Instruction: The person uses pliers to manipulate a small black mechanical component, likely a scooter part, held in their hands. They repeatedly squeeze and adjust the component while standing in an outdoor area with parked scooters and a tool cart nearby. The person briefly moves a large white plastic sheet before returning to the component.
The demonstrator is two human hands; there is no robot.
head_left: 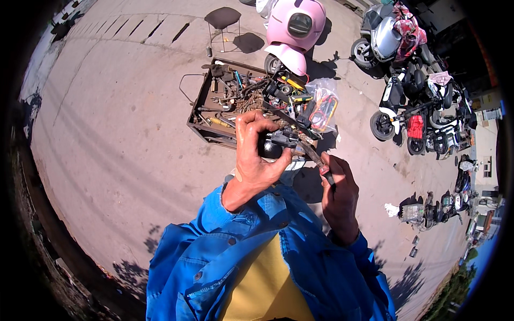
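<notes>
Pinched between the thumb and bent fingers of the left hand (252,155), a small dark part (285,137) is held up in front of the body, over the near side of the open toolbox (214,136). Fingers above and thumb below probably steady it while leaving its right side free. Closed around a slim tool (323,165), the right hand (341,195) angles it up and leftward at that side; its exact kind is unclear, as is whether its tip touches the part. Just ahead on the ground, the toolbox stands close by, likely so its loose tools are within easy reach. A clear plastic bag (325,101) lies at its right, and a pink scooter (296,24) is parked beyond.
</notes>
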